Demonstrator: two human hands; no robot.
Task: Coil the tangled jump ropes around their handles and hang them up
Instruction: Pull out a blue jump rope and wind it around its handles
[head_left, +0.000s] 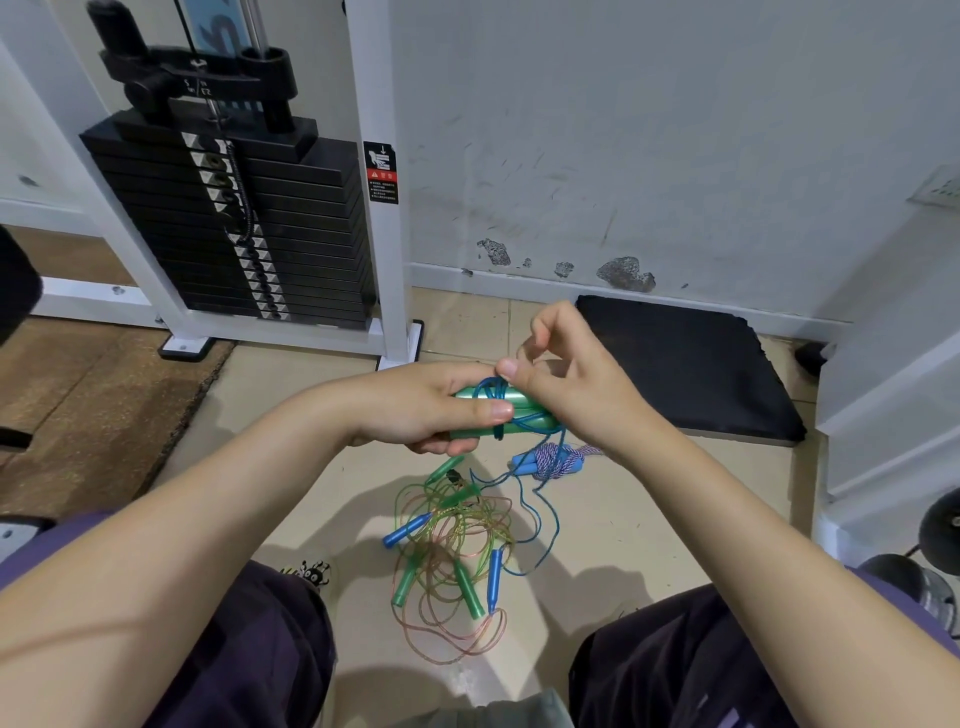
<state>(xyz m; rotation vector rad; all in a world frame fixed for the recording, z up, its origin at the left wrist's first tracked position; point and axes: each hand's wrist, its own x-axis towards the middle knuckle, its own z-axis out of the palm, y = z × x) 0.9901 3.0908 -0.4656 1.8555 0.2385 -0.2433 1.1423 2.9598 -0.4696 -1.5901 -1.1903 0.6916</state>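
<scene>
My left hand (441, 405) grips a pair of teal-green jump-rope handles (511, 402) held side by side, with a few turns of blue cord (496, 395) wound around them. My right hand (566, 374) pinches that blue cord just above the handles. The rest of the cord (545, 514) trails down to the floor. Below lies a tangled pile of thin ropes (457, 561) with small blue and green handles. A rope coiled in purple-white cord on blue handles (550, 460) lies on the floor under my right wrist.
A black weight stack (244, 228) in a white frame (384, 208) stands at the back left. A black foam pad (691, 364) lies against the scuffed wall at the right. My knees in dark trousers flank the rope pile. Dumbbell ends (940, 525) show at far right.
</scene>
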